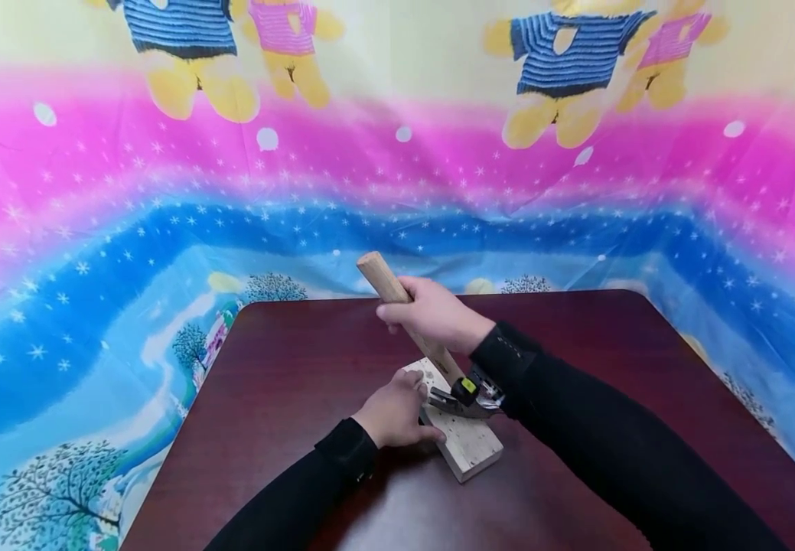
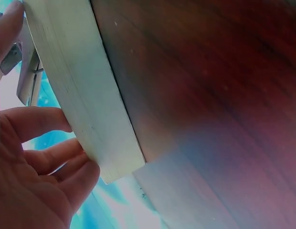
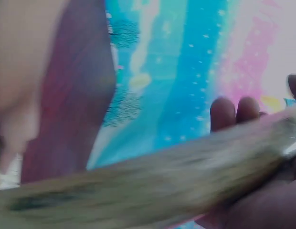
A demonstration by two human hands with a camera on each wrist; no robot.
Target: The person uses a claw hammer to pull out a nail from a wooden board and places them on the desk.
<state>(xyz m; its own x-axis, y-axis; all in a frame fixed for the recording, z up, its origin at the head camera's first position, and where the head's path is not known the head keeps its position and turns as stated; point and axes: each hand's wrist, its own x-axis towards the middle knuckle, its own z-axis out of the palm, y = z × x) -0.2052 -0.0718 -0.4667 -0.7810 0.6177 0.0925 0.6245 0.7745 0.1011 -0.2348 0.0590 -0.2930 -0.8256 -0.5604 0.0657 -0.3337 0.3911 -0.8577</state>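
- The right hand (image 1: 434, 314) grips a hammer (image 1: 416, 337) by its wooden handle, head down on a pale wood block (image 1: 466, 444).
- The left hand (image 1: 397, 413) holds the block's near edge, fingers curled against it, on the dark table (image 1: 287, 367).

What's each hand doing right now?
Left hand: fingers curled on the pale wooden block, steadying it.
Right hand: grips the wooden-handled claw hammer.
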